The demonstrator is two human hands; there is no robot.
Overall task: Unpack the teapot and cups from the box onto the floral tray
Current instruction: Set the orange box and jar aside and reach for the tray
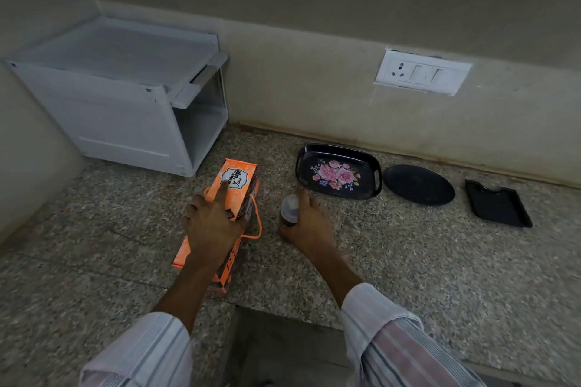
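Note:
An orange box (pixel 234 195) with a "Wake up Time" label and an orange cord handle lies on the speckled stone counter (pixel 408 261). My left hand (pixel 213 223) rests flat on top of it, fingers spread, index finger reaching the label. Just to the right, my right hand (pixel 306 223) grips a small wrapped cup (pixel 289 209) that looks dark below and pale on top. The black floral tray (pixel 338 171) with pink roses lies behind the cup, close to my right fingertips. No teapot shows; the box hides its contents.
A round black plate (pixel 419 184) and a black rectangular tray (pixel 496 203) lie to the right of the floral tray, along the wall. A white plastic cabinet (pixel 125 97) stands at the back left corner. A wall socket (pixel 423 72) sits above the counter.

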